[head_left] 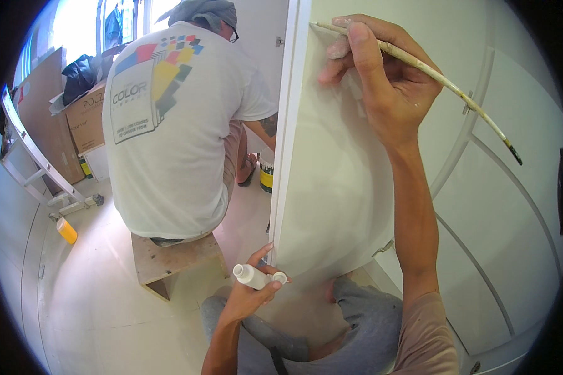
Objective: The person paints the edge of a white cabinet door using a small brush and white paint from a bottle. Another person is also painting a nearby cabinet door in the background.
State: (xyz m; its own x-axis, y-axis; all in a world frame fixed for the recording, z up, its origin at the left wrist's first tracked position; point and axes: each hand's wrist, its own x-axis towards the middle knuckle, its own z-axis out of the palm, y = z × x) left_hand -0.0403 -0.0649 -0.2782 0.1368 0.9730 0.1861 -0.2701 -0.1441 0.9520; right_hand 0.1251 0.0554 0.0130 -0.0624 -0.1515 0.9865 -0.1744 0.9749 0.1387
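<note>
My right hand (394,81) is raised at the upper right, closed around a long thin paintbrush (447,80) spotted with dried paint. The brush's narrow end reaches the edge of a white cabinet door (338,187), while its dark-tipped end points down to the right. Low in front of me, my left hand (250,301) grips a small white bottle (253,277), uncapped and tilted. A round white cap (279,277) sits by the same fingers, close to the door's lower edge.
At left, a person in a white printed shirt (169,125) sits on a wooden stool (178,259). Beyond are a paint can (266,176), a ladder (34,156), cardboard boxes (84,122) and an orange container (66,230). White cabinet fronts (513,206) line the right; a metal hinge (383,249) protrudes.
</note>
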